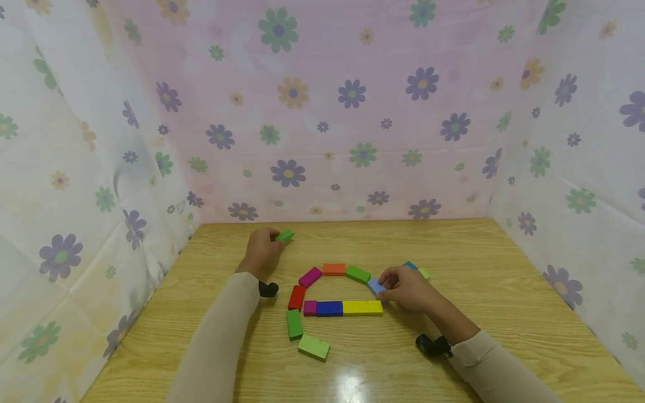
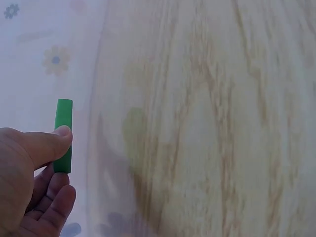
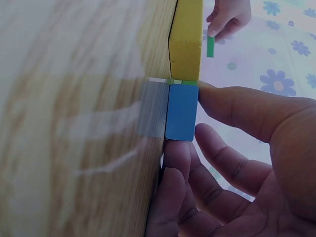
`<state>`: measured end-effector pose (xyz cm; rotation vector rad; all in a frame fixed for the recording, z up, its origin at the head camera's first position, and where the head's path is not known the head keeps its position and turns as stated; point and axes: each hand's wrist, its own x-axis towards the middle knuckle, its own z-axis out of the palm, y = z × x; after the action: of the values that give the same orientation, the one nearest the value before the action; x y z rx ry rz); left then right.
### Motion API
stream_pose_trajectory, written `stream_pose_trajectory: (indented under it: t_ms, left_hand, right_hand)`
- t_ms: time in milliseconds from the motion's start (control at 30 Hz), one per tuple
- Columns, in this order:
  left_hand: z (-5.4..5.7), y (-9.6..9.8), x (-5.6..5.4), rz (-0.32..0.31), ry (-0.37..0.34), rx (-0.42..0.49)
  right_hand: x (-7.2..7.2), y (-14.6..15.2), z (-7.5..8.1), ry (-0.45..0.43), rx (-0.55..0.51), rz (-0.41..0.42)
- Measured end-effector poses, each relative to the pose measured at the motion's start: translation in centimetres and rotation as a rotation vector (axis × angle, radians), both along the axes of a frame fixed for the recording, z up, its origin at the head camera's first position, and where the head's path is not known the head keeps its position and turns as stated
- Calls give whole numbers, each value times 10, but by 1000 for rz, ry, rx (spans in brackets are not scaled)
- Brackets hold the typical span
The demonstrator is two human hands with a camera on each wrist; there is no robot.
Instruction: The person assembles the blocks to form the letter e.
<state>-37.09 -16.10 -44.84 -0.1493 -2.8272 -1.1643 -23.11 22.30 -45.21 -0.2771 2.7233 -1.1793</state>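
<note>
My left hand (image 1: 262, 247) pinches a green block (image 1: 285, 235) between thumb and fingers, near the table's back left; the left wrist view shows this green block (image 2: 63, 116) held up on edge. At the right end of an arc of blocks, my right hand (image 1: 409, 288) grips a light blue block (image 1: 375, 287), its thumb on one side and fingers on the other. In the right wrist view the blue block (image 3: 182, 112) rests against the wood. Beside it in the arc lies a green block (image 1: 358, 274). A yellow block (image 1: 363, 308) lies just below the right fingertips.
The arc continues left with orange (image 1: 334, 270), magenta (image 1: 310, 277), red (image 1: 297, 297), green (image 1: 294, 324) and light green (image 1: 314, 347) blocks. Inside, a dark blue block (image 1: 330, 308) and a small magenta block (image 1: 309, 308) adjoin the yellow one. Behind my right hand, a blue block (image 1: 410, 265) shows.
</note>
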Motion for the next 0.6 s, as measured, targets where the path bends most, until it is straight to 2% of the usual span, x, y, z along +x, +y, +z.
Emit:
stream_pose_trajectory:
  t_ms: [167,600]
  left_hand:
    - [5,1,4,-55,75,-18]
    - [25,17,43,-170,199,-45]
  right_hand:
    - [0,-1,0,1,-5,8]
    - [0,0,0,4,-4,6]
